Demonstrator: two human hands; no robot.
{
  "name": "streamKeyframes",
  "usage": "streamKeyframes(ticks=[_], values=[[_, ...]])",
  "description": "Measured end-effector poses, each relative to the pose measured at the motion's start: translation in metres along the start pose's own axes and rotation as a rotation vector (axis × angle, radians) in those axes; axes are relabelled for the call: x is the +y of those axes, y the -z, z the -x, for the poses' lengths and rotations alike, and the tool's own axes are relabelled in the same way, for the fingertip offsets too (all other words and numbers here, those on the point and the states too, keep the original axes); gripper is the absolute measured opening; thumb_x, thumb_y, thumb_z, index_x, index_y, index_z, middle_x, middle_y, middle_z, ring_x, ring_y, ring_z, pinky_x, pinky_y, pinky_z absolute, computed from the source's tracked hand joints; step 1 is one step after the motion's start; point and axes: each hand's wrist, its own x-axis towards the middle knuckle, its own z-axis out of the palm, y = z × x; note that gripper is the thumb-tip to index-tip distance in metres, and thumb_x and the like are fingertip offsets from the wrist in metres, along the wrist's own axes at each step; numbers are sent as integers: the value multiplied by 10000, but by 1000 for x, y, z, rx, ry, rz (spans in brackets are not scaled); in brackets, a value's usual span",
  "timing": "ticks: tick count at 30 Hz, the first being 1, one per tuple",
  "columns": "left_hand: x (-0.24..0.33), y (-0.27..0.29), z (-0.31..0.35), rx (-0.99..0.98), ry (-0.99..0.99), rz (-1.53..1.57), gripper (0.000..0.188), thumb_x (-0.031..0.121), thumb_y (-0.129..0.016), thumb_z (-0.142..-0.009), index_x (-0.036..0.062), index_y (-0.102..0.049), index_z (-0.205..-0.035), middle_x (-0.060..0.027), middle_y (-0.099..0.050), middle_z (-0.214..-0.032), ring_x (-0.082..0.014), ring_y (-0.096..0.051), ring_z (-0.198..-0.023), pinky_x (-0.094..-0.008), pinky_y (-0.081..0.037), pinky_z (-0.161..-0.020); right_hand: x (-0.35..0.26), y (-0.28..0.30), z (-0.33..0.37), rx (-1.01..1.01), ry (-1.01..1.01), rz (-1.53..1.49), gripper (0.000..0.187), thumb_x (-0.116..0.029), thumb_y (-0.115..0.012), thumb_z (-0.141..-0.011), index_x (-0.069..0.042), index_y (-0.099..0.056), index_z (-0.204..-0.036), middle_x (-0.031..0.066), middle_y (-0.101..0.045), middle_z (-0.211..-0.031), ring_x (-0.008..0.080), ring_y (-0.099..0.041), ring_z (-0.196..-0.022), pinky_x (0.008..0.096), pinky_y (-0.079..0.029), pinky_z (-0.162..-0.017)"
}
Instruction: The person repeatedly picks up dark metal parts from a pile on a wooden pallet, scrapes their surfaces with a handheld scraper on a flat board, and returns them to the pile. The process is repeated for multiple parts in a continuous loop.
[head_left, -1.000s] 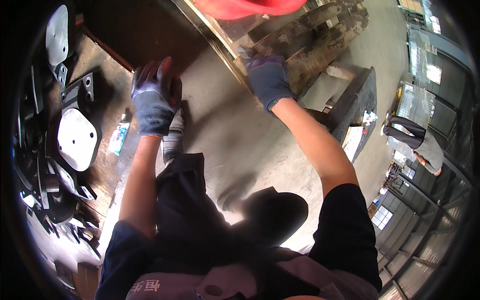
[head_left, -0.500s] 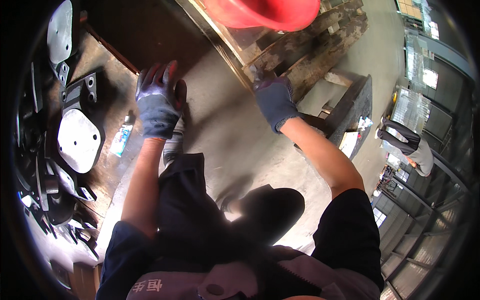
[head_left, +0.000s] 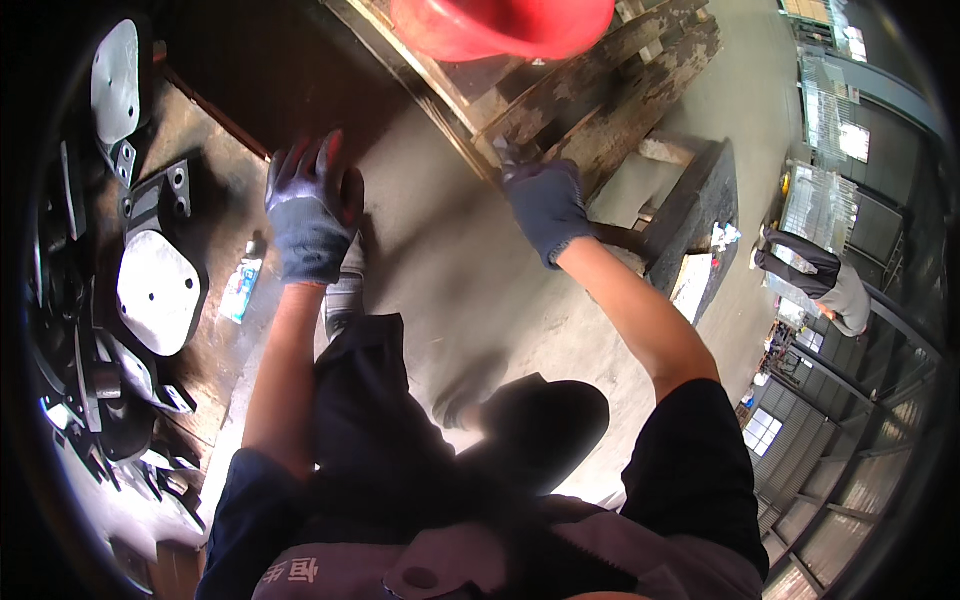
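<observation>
My left hand [head_left: 308, 215], in a dark blue-grey work glove, is held above the edge of the wooden worktop [head_left: 215, 150]. Its fingers are apart, and nothing shows in them. A small white-and-blue tube [head_left: 241, 285] lies on the worktop beside that wrist. My right hand [head_left: 548, 205], gloved alike, is at the near side of a wooden pallet [head_left: 640, 95]. Its fingers are bent, with a greyish tip pointing toward the pallet's edge; what they hold, if anything, I cannot make out. A red plastic tub [head_left: 450, 30] stands on the pallet.
Flat metal plates with holes [head_left: 158, 292] and black brackets [head_left: 160, 195] crowd the worktop's left side. Right of my right forearm is a dark stand [head_left: 690, 220] with papers on it. Far right, another person [head_left: 815, 270] is near wire cages [head_left: 820, 215]. Concrete floor [head_left: 430, 260] lies between.
The whole view has shifted slightly, with the tub and pallet now a little further left. The fingers of my left hand look slightly more spread; my right hand stays by the pallet.
</observation>
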Motion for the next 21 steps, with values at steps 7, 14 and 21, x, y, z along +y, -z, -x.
streamKeyframes(ticks=[7,14,21], values=[[6,5,-2,17,5,-42,416,166,-622,-727,99,-580,-1135,-133,-622,-1004,-332,-560,-984,-456,-421,-904,-11,31,-27,-409,-62,328,96,-172,-560,-798,-165,-655,-814,7,-634,-730,158,-632,-739,312,-418,-568],[1,4,-2,-23,18,20,431,167,-629,-742,111,-566,-1165,-139,-601,-1070,-336,-545,-1029,-466,-412,-919,11,66,23,-353,-489,-1341,180,-254,-567,-894,-82,-614,-921,-9,-502,-698,69,-447,-608,224,-353,-534],[2,6,0,-51,71,20,442,154,-616,-733,96,-556,-1167,-143,-591,-1094,-361,-535,-1029,-481,-394,-946,59,193,-38,-320,-462,-1622,282,-224,-489,-915,-49,-546,-1129,-12,-470,-745,73,-414,-625,232,-368,-576]])
